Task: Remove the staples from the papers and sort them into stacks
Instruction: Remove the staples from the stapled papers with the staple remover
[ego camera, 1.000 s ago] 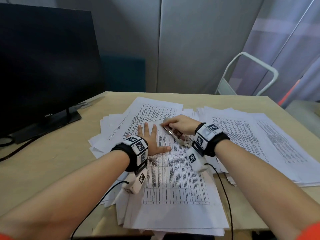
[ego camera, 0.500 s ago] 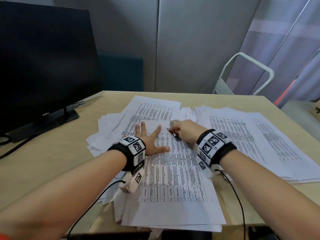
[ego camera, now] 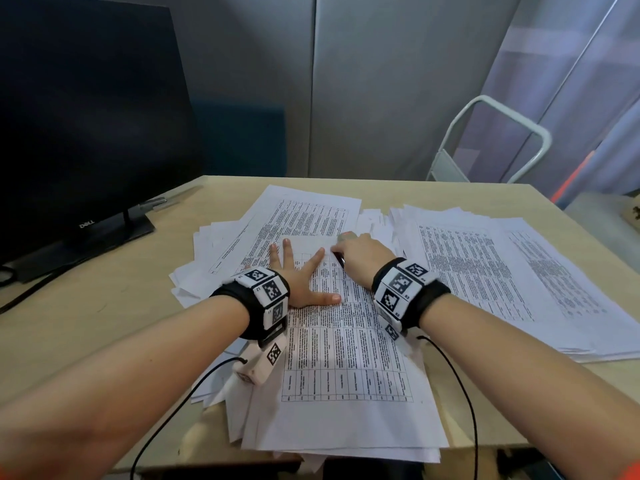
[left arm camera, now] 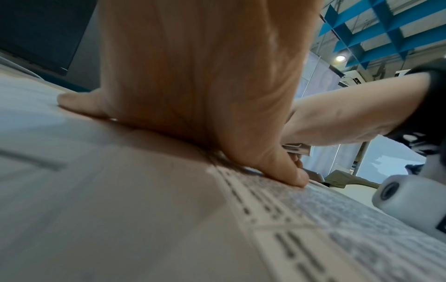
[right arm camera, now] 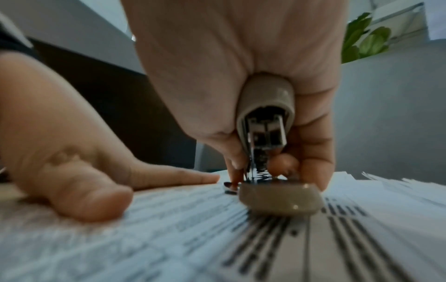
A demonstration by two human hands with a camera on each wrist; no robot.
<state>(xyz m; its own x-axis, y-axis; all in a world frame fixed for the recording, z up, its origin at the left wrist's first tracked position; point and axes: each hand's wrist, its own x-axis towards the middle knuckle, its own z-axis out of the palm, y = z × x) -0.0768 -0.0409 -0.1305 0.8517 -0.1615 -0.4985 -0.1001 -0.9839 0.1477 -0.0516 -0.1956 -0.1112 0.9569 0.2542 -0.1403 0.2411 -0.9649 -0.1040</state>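
A printed table sheet (ego camera: 346,358) lies on top of a loose pile of papers at the desk's front. My left hand (ego camera: 301,271) presses flat on its upper part, fingers spread. Right beside it my right hand (ego camera: 360,258) grips a beige staple remover (right arm camera: 267,122), its lower pad (right arm camera: 280,198) resting on the sheet (right arm camera: 169,238) and its metal jaws down at the paper near the top edge. In the left wrist view the left hand (left arm camera: 193,76) lies on the paper (left arm camera: 120,209), thumb stretched toward the right hand (left arm camera: 350,118). No staple is discernible.
A second stack of printed papers (ego camera: 502,278) lies on the right of the wooden desk (ego camera: 86,306). A dark monitor (ego camera: 86,116) stands at the left, with a pen (ego camera: 169,202) near its base. A white metal frame (ego camera: 485,140) stands behind the desk.
My right hand has moved with the staple remover up toward the sheet's top edge, turning it from lying along the paper to jaws-down. The left hand stays flat on the sheet.
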